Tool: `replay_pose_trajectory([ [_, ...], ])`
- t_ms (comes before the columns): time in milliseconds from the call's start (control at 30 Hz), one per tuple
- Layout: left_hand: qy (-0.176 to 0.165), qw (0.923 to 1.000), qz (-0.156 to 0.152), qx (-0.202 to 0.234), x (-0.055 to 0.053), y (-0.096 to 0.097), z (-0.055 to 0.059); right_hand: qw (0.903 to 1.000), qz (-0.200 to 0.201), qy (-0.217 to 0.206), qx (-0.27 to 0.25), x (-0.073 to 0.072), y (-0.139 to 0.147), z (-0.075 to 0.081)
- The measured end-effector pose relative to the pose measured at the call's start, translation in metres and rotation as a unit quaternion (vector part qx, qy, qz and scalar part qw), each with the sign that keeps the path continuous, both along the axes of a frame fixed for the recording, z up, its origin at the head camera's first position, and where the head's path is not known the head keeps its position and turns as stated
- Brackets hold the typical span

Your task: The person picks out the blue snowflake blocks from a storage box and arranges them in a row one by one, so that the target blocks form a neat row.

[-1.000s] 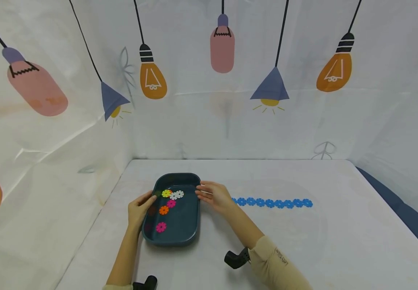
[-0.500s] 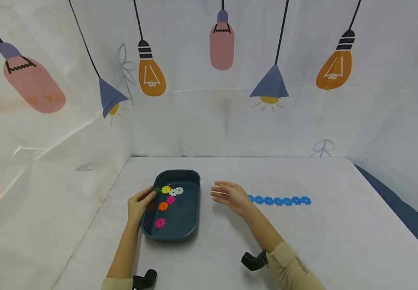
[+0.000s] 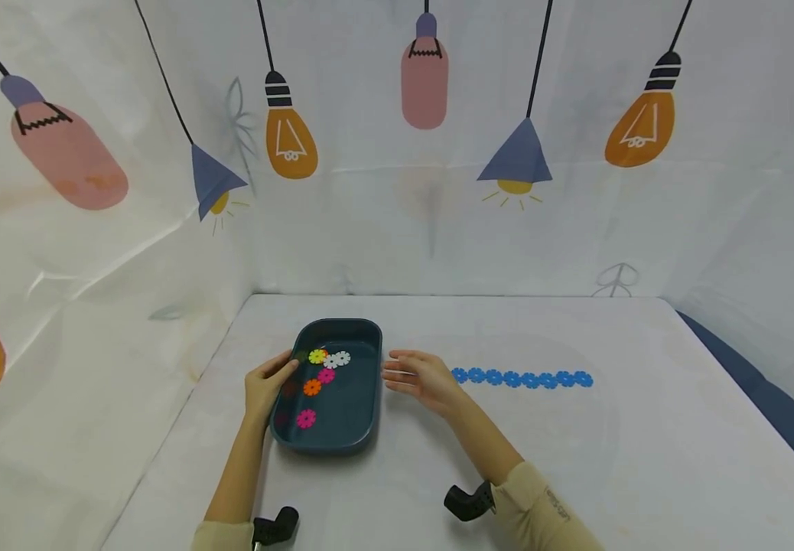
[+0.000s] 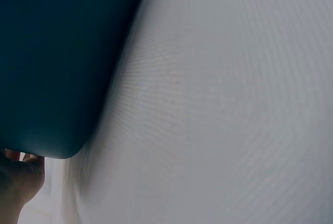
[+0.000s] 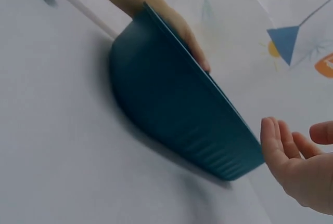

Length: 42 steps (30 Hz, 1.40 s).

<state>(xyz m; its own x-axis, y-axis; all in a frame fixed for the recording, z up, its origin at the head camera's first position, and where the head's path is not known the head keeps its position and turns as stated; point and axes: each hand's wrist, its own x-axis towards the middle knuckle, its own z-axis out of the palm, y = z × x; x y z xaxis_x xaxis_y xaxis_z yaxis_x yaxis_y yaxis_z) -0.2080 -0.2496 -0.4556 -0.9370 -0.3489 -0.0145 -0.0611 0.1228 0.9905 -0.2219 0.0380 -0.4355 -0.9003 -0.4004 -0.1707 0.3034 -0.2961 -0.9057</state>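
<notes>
A dark teal rectangular tray (image 3: 349, 413) stands left of centre in the head view. Several small flower-shaped pieces lie inside: a yellow one (image 3: 317, 357), white ones (image 3: 343, 358), orange and pink ones (image 3: 306, 418). My left hand (image 3: 262, 390) grips the tray's left side, thumb over the rim; its other fingers are hidden behind the wall. In the left wrist view, the tray wall (image 4: 52, 52) rises above that hand (image 4: 23, 177). My right hand (image 3: 427, 383) has extended fingers beside the tray's right wall and holds nothing. Whether its fingertips touch the wall, I cannot tell.
A row of joined blue flower pieces (image 3: 530, 379) lies on the white table (image 3: 645, 459), right of my right hand. Behind the table hangs a white sheet (image 3: 369, 229) printed with lamps. Black wrist mounts (image 3: 469, 501) sit on both forearms.
My right hand came away from the tray's right side, moved right, then came back left beside it. My left hand has kept its grip on the tray. The head view has shifted slightly.
</notes>
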Motion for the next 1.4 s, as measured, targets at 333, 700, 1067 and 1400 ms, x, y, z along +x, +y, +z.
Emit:
replay_pose_trajectory([
  [333,0.004,1.0000,-0.002,-0.005,0.003,0.005,0.007,0.9947,0.096,0.012,0.034,0.012,-0.042,0.008],
  [700,0.007,0.9999,0.002,-0.015,-0.008,-0.005,-0.017,0.9569,0.204,0.046,0.202,0.018,-0.109,-0.004],
  [1067,0.016,0.9997,0.013,-0.015,-0.011,-0.009,-0.024,0.9263,0.215,0.091,0.296,0.028,-0.147,-0.014],
  [1400,0.007,0.9999,0.011,0.003,-0.012,-0.007,-0.024,0.9103,0.094,0.147,0.375,0.026,-0.145,-0.019],
])
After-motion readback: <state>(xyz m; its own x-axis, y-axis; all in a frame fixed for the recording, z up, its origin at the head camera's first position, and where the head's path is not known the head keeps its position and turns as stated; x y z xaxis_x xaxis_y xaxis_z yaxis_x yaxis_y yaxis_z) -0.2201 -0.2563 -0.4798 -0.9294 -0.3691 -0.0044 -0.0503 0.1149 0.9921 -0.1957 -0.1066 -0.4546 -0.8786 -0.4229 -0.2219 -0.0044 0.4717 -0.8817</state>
